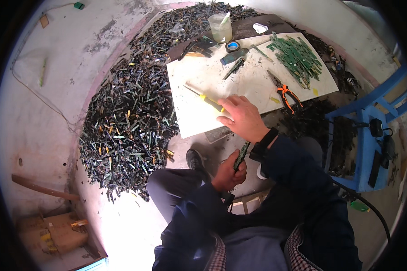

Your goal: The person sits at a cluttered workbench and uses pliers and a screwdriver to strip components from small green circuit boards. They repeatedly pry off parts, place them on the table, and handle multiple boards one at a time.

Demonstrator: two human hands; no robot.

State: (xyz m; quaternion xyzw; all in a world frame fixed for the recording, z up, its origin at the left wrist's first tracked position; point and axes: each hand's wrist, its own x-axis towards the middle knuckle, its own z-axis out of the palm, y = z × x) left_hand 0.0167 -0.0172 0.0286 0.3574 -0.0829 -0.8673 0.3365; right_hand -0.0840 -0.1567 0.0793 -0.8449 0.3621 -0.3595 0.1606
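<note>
My left hand (230, 172) is closed around a narrow dark circuit board strip (242, 156), held low in front of my knees. Over the near edge of a white board (190, 122), my right hand (245, 118) reaches out with thumb and fingers apart. Its fingertips are at the handle end of a screwdriver (209, 102) with a yellow handle, which lies on the board. Farther right lie pliers (285, 92) with orange and black handles. A pile of green circuit board strips (297, 58) covers the board's far right, and a dark strip (234, 68) lies near its middle.
A large heap of dark strips (126, 122) spreads over the floor at left and behind. On the far side stand a cloudy plastic cup (220, 30) and a blue tape roll (233, 46). A blue chair (368, 140) is at right; a cardboard box (63, 235) sits lower left.
</note>
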